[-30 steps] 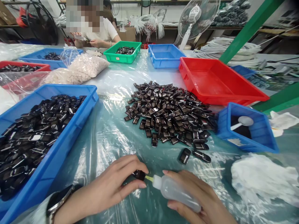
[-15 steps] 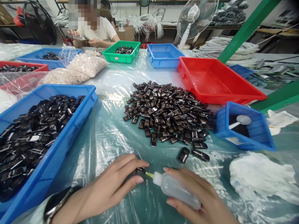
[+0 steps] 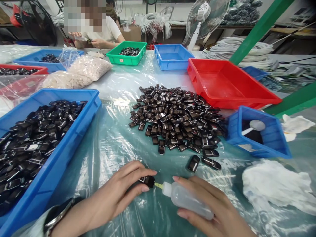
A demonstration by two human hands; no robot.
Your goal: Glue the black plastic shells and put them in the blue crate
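Observation:
Between the thumb and fingers of my left hand [image 3: 125,189] is a small glossy black plastic casing [image 3: 148,181], its rounded end pointing right. My right hand [image 3: 209,200] is wrapped round a translucent squeeze bottle [image 3: 190,199] with a white cap and a thin yellow-green nozzle [image 3: 159,185]. The nozzle's tip is at the casing's right end; whether it touches cannot be made out. Just beyond my hands lie a few loose casings [image 3: 194,163], and behind them a large pile of the same black casings [image 3: 172,121] rests on the plastic-covered table [image 3: 111,144].
On the left stands a blue tray [image 3: 92,95] full of black casings. To the right are a red tray [image 3: 222,79], a small blue bin [image 3: 234,131] holding a white scoop [image 3: 256,125], and a crumpled white cloth [image 3: 276,184]. A person [image 3: 101,33] sits across the table.
The casing in my left hand has been tilted or turned, and more of its black surface shows between my fingers. The bottle has barely moved. The whole view has shifted slightly.

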